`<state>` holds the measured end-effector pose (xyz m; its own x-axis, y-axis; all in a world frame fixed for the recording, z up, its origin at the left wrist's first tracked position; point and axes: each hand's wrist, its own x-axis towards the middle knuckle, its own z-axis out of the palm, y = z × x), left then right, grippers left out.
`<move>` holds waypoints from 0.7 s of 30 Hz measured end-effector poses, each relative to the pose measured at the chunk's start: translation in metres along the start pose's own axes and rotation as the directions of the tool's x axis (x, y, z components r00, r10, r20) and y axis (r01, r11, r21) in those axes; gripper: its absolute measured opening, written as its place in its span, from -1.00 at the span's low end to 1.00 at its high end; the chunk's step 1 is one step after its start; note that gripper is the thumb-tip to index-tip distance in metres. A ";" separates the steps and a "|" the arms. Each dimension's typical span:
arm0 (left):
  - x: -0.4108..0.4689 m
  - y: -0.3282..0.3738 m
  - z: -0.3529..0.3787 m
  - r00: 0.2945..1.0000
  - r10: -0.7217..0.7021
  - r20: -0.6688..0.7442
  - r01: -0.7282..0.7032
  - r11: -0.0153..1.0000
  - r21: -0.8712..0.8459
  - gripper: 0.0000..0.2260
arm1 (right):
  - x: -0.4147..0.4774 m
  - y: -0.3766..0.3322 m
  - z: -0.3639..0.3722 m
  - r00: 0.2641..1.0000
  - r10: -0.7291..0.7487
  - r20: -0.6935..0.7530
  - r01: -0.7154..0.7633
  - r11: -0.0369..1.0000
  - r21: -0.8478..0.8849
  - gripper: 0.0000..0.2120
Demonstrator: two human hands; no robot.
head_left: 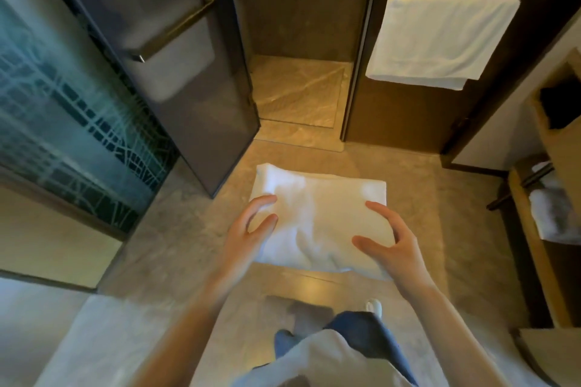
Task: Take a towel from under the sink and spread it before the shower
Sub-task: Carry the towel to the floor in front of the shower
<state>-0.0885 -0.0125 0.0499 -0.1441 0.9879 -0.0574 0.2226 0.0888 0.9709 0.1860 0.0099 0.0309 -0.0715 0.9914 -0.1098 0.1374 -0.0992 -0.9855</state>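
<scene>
**Towel on the floor before the shower, both hands open over it**

A white towel (317, 214) lies flat on the tiled floor (434, 223), a rectangle just in front of the shower's doorway. Its far edge is close to the low step at the shower floor (298, 91). Its near edge is rumpled, with a few soft creases.

Both hands reach out over the towel from the near side. The left hand (251, 232) is over the towel's left edge and the right hand (391, 240) over its right part. The fingers of each hand are spread wide and slightly bent, and neither hand holds anything. Whether the fingertips touch the cloth or hang just above it cannot be told.

The dark glass shower door (195, 97) stands open to the left of the towel, with a bar handle (176, 28) on it. To the right of the doorway a second white towel (440, 41) hangs over a rail on the wall. At the far right a wooden shelf (534, 261) holds more folded white cloth. The toe of a white shoe (374, 305) shows on the floor near the bottom of the view.
</scene>
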 end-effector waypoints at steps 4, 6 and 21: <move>-0.002 -0.009 -0.020 0.999 -0.034 -0.039 0.034 0.999 -0.011 -0.75 | 0.005 -0.002 0.022 1.000 0.005 0.024 -0.004 1.000 -0.013 -0.41; 0.005 -0.012 -0.022 0.998 -0.053 -0.039 0.052 0.998 -0.029 -0.75 | 0.014 -0.002 0.024 1.000 0.009 0.029 -0.008 1.000 -0.029 -0.41; 0.139 -0.012 0.008 0.992 -0.093 -0.082 0.089 0.995 -0.045 -0.76 | 0.162 -0.012 0.003 0.992 0.069 0.107 -0.061 0.996 -0.071 -0.42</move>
<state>-0.1038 0.1250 0.0288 -0.2427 0.9616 -0.1280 0.1650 0.1709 0.9714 0.1702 0.1719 0.0247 -0.1673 0.9673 -0.1904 0.2109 -0.1536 -0.9654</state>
